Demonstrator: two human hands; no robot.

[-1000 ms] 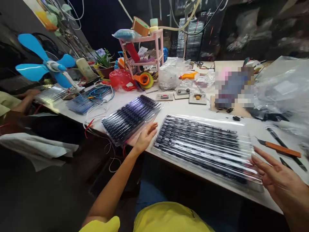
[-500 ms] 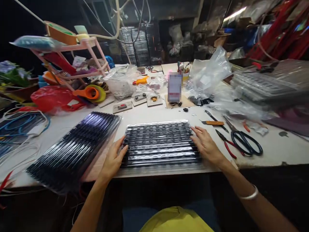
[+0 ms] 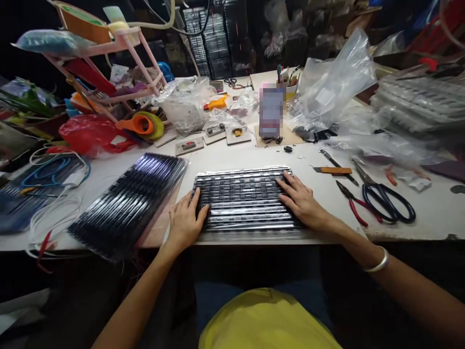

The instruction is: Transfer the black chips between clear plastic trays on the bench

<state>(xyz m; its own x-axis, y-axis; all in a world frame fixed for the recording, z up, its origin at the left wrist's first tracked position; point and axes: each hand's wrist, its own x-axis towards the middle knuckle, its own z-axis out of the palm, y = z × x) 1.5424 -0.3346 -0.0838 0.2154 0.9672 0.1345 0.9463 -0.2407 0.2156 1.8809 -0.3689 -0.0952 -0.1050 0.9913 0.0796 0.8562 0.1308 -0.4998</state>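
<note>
While flat, tray (image 3: 250, 235) partly beneath fingers (image 3: 288, 189).

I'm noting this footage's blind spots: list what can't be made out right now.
All in the head view:
- Ends of the pack between the hands: partly covered by the left hand and right hand.
- Upright object behind it: masked by pixelation.
- Contents of the red bag: hidden by its plastic.
- Clear plastic stack: blurred, cut off by the right edge.

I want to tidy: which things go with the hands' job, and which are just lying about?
Job:
- tray of black strips, under left hand and right hand
- probably the matching tray at left

Apparently lying about:
- scissors
- red-handled pliers
- orange cutter
- red plastic bag
</note>
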